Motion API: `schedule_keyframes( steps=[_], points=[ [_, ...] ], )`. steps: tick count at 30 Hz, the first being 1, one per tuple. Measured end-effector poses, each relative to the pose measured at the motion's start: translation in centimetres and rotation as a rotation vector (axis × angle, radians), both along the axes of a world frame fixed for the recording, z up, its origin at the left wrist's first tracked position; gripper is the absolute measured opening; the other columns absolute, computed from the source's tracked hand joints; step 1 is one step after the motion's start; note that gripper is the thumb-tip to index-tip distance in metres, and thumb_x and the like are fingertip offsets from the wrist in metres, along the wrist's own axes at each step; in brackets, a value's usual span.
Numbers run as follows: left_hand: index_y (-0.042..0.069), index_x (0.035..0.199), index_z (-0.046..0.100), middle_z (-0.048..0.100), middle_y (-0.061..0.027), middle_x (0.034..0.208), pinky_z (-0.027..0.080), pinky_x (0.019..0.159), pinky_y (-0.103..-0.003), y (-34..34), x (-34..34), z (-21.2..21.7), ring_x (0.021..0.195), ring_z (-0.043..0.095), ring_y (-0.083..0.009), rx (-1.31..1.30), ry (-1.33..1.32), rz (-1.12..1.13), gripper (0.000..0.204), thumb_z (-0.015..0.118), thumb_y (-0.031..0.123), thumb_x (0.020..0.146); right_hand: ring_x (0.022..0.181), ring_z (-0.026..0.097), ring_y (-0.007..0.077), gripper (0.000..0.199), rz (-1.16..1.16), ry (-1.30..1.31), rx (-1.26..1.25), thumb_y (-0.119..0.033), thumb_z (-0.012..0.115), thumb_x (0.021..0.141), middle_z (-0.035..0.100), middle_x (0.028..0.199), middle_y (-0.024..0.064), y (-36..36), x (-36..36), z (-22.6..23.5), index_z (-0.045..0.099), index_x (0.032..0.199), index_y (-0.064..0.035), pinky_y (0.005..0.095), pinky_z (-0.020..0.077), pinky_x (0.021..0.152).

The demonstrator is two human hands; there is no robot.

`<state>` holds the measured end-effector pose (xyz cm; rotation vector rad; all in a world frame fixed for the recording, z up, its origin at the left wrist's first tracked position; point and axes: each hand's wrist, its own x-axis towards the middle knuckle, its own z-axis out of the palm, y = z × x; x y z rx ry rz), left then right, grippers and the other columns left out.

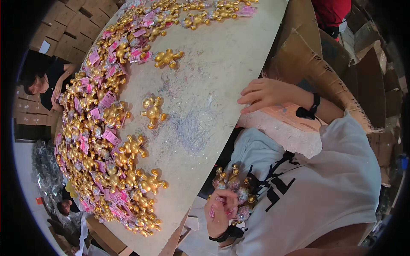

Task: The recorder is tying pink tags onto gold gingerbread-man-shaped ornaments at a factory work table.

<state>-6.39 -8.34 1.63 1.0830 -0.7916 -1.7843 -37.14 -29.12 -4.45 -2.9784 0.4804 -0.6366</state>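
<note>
Clutches a bunch of glittery, gold-tipped figurines [242,195] in the left hand [221,210] at six o'clock, against a light-grey printed shirt [337,170]. Lays the right hand [265,94] at the edge of the worktop [239,55] at two o'clock, relaxed and free of any grip. Faces a mound of pink-tagged gold figurines [85,164] at nine o'clock, with one loose gold figurine [152,112] at ten o'clock, near a silvery tangle of strands [195,130] at dial centre.
</note>
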Motion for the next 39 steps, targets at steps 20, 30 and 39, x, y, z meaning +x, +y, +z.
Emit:
schedule_keyframes(
  steps=[20,30,39],
  points=[
    [0.010,0.088,0.047,0.029,0.0004,0.064,0.020,0.034,-0.014,-4.0,1.1,1.4,0.055,0.029,-0.0075,0.187,0.945,0.463,0.044,0.037,0.053,0.092,0.059,0.049,0.0052,0.012,0.188,-0.528,1.301,-0.011,0.059,0.086,0.063,0.076,0.0039,3.6,16.8,10.8,0.064,0.092,-0.0019,0.0211,0.0370,0.050],
    [0.011,0.088,0.050,0.029,0.0033,0.062,0.019,0.032,-0.012,-3.8,3.3,-0.1,0.053,0.030,-0.0053,0.093,0.958,0.572,0.048,0.033,0.056,0.092,0.066,0.061,0.0174,0.018,0.475,-0.373,0.710,-0.010,0.070,0.076,0.065,0.077,0.0030,3.5,22.4,9.5,0.069,0.094,-0.0093,0.0259,0.0456,0.056],
    [0.013,0.092,0.050,0.033,0.0030,0.064,0.020,0.037,-0.015,-3.5,3.8,-0.3,0.055,0.032,-0.0078,0.112,0.850,0.719,0.046,0.033,0.056,0.092,0.068,0.059,0.0199,0.026,0.517,-0.302,0.546,-0.010,0.065,0.079,0.065,0.084,0.0024,3.5,23.1,8.9,0.061,0.104,-0.0105,0.0291,0.0455,0.056]
  ],
)
